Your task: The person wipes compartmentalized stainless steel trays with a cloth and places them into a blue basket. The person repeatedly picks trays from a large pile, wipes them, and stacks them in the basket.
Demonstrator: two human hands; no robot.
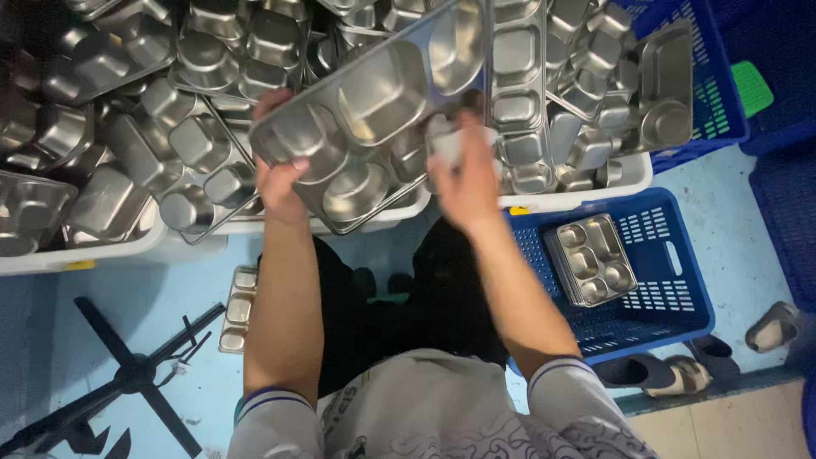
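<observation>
Seen from above, over a pale blue floor [722, 204]. Left hand [280, 183] closed in a grip on the near-left edge of a steel compartment tray [374, 93], thumb over the rim, fingers hidden under it. Tray held tilted, up above a heap of like steel trays [110, 153] filling a long white tub [612, 174] across the far side of the scene. Right hand [467, 178] pressed against the tray's underside to the right, clamped on a pale, blurred wad [450, 144], perhaps a cloth or sponge; cannot tell which. To the near right, on the floor, a blue slotted crate [671, 297] with a small stack of square steel trays [591, 259] lying inside, well apart from both hands. More blue crates [714, 85] at far right, one partly holding trays, with a green crate [752, 85] behind. On the floor at near left, another steel tray [238, 310] lying flat beside the left forearm, and a black tripod-like stand [136, 374] spread out further left. At near right, a pair of sandals [654, 374] and one more shoe [773, 327] by the crate, with a strip of beige tile floor [722, 425] at the corner.
</observation>
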